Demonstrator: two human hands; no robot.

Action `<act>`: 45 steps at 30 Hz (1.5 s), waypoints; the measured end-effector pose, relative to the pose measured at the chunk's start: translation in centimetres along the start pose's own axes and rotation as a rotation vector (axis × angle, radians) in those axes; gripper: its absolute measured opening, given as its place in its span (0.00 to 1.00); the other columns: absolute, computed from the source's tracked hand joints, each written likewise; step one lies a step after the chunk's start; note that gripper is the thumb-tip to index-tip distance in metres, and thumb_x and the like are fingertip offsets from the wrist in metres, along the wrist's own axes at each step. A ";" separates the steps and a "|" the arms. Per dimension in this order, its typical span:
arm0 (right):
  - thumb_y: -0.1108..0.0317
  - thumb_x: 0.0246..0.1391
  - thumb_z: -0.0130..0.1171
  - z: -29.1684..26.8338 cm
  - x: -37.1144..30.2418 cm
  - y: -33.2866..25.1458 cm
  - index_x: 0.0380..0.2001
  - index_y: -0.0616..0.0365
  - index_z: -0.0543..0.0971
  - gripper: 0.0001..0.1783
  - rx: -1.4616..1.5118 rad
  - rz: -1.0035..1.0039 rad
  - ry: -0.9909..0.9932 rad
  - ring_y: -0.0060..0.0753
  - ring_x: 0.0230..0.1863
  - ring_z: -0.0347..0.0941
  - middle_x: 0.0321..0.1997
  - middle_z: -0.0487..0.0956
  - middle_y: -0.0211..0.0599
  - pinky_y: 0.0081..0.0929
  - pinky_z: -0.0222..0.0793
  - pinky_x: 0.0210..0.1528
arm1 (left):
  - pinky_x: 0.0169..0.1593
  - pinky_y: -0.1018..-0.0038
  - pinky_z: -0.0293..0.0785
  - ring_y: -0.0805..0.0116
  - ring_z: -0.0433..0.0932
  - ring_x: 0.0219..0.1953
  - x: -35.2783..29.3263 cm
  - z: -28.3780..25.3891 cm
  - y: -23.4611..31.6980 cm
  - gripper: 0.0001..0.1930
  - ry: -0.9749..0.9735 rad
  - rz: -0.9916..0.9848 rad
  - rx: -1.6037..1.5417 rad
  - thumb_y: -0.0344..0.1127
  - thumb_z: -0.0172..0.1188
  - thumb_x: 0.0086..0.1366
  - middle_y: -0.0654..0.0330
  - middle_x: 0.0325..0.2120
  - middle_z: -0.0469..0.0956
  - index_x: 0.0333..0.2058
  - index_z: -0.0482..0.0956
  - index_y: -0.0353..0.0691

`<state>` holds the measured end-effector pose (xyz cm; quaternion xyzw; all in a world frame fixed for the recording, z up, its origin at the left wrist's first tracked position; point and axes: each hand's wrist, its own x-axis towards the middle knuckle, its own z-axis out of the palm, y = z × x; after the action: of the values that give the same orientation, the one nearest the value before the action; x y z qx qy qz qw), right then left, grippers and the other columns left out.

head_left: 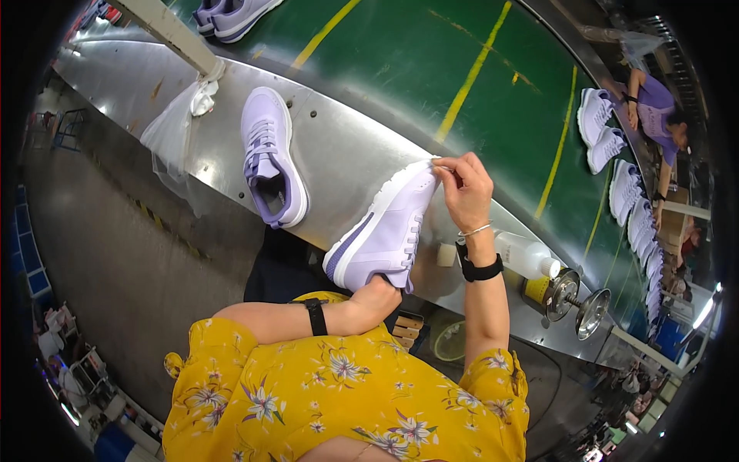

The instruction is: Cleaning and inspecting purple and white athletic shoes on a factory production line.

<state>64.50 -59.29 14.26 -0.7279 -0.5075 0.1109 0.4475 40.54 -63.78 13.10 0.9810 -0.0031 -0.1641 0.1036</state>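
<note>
A lilac sneaker [389, 227] with a white sole is tilted on its side over the metal ledge, its toe pointing away from me. My left hand [376, 302] holds it at the heel opening, with the fingers hidden inside the shoe. At the toe, the thumb and forefinger of my right hand [466, 189] are pinched together against the sole's edge; whatever may be between them is too small to make out. A second lilac sneaker [264, 138], laced, rests upright on the ledge to the left.
Beyond the metal ledge [331, 127] runs a green conveyor belt [400, 69] with yellow lines. White bottle [523, 254] and metal dispenser [562, 296] stand right of my wrist. A post [173, 35] with a plastic bag [173, 142] rises left. Across the belt are more shoes [627, 192] and a person [658, 115].
</note>
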 end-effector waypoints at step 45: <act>0.76 0.46 0.64 2.1 -0.2 -3.3 0.32 0.49 0.82 0.10 -0.270 -0.198 -0.138 0.38 0.25 0.75 0.26 0.73 0.33 0.34 0.70 0.25 | 0.37 0.72 0.72 0.68 0.82 0.35 0.0 0.0 -0.3 0.07 -0.067 0.042 -0.106 0.38 0.63 0.52 0.64 0.29 0.83 0.29 0.85 0.44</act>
<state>61.02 -58.09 15.51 -0.7184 -0.6166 0.0469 0.3187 40.53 -63.45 13.08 0.9679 -0.0186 -0.1944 0.1585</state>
